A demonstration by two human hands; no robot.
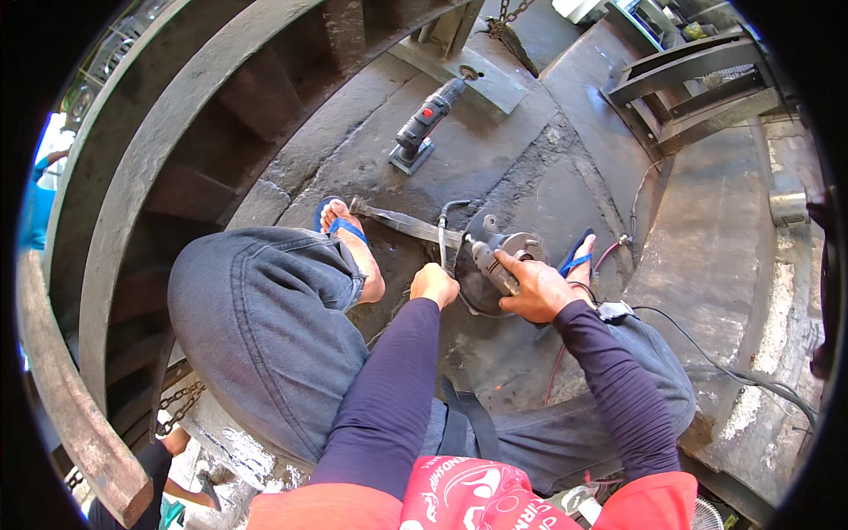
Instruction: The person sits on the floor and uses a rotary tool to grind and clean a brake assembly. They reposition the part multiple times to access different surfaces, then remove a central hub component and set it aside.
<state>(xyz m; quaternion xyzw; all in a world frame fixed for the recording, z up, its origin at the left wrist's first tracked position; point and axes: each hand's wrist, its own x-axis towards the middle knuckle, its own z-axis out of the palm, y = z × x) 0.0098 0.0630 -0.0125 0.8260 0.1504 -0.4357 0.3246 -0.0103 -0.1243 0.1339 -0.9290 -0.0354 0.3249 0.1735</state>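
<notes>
My left hand [435, 285] is closed around the lower end of a thin metal rod [443, 231] whose top bends over to the right. In my right hand [541, 290] is a small grey hand-held power tool [490, 268], gripped by its body. Under the tool lies a round dark metal plate [471, 291] with a raised lug on its far side. The tool's front end overlaps the plate; whether it touches cannot be made out. A flat metal bar [402, 221] runs from beside my left foot to the plate.
A black cordless power tool [426, 124] stands on the metal floor ahead. Large curved ribbed steelwork [238, 106] rises at the left. A steel frame [689, 97] stands far right. Cables [742, 375] run at the right. Another person's arm [177, 442] shows lower left.
</notes>
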